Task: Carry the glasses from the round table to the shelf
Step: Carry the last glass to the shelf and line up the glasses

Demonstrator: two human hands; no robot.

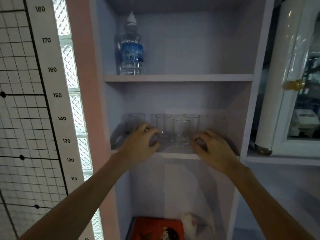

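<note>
1. A pale lilac open shelf unit [258, 66] fills the centre of the view. Its middle shelf board [180, 155] carries five clear, straight-sided drinking glasses, all upright.
2. The leftmost glass [136, 119] stands apart at the left. The second glass [163, 126] and the front glass [181, 131] stand just beside each other. The rear glass [192, 121] sits behind the front glass. The rightmost glass [217, 122] is only faintly visible, near the right wall.
3. The left hand [138, 146] is at the board's front edge and covers the base of the leftmost glass. Its fingers are curved and spread apart, with the thumb separate, and they enclose nothing.
4. The right hand [213, 149] is at the front edge, to the right of the front glass. Its fingers are bent and apart, with the tips near that glass's base. Whether they touch it cannot be determined. It grips no glass.
5. On the upper shelf a clear plastic water bottle with a blue label [132, 51] stands upright at the left.
6. An orange printed box [159, 227] lies in the bottom compartment.
7. A white height chart with black numerals [52, 70] is at the left. A white glazed cabinet door with a brass knob [294, 84] is at the right.
</note>
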